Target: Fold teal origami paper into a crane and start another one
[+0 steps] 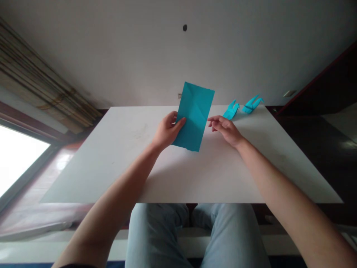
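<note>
A rectangular sheet of blue paper (196,117) with crease lines across its upper part is held up, tilted, over the table. My left hand (169,130) grips its left edge, thumb on the near face and fingers behind. Just off the paper's right edge is my right hand (224,128), its fingers apart and loosely bent, with nothing visible in them. Beyond that hand, two folded blue paper cranes stand at the table's back right: one crane (231,110) nearer the hand, the other crane (251,105) farther right.
The white table (111,163) reaches from my lap to the wall, where a socket (179,96) shows behind the paper. Curtains (41,82) and a bright window (19,156) are on the left. My knees (156,230) are under the near edge.
</note>
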Tool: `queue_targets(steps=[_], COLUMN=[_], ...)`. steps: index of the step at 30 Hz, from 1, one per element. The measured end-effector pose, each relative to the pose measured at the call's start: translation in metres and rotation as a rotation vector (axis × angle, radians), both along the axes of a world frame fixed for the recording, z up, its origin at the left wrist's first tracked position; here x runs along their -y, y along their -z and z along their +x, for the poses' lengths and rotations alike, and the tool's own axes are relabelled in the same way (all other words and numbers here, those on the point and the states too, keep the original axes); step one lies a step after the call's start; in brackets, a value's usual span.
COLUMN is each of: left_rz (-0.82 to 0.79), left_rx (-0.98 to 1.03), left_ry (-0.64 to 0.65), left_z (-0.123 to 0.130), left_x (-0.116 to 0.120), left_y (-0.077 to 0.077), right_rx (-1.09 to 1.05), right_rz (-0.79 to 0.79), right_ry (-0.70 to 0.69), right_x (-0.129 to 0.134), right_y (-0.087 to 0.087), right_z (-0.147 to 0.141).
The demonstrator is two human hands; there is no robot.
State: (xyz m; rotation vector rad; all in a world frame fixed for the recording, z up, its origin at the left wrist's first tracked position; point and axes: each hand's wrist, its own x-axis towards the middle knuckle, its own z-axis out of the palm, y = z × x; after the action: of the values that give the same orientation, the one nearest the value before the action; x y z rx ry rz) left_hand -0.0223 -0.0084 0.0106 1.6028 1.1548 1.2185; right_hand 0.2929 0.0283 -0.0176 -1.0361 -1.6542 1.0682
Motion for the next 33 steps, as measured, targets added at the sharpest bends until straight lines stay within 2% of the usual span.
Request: queue_targets(steps=[4, 7, 15, 24, 33], left_rz=[-0.051, -0.075, -0.113, -0.118, -0.153], left_rx=[0.099, 0.129, 0.155, 0.192, 0.279], left_ry=[0.061, 0.083, 0.03, 0.035, 0.114], left_z=[0.015, 0.016, 0.002, 0.001, 0.001], left_x=[0.004, 0.001, -0.014, -0.018, -0.015], left_y=[0.012, 0.016, 0.014, 0.015, 0.014], right_rx=[0.0, 0.017, 0.007, -0.079, -0.17], right_rz=[-0.007, -0.009, -0.005, -0.016, -0.053], right_ry=[-0.042, -0.05, -0.021, 0.011, -0.012], right_x=[0.007, 0.006, -0.002, -0.004, -0.004], right_y=[-0.005, -0.005, 0.002, 0.003, -0.001], right_z=[-0.006, -0.007, -0.005, -0.007, -0.008])
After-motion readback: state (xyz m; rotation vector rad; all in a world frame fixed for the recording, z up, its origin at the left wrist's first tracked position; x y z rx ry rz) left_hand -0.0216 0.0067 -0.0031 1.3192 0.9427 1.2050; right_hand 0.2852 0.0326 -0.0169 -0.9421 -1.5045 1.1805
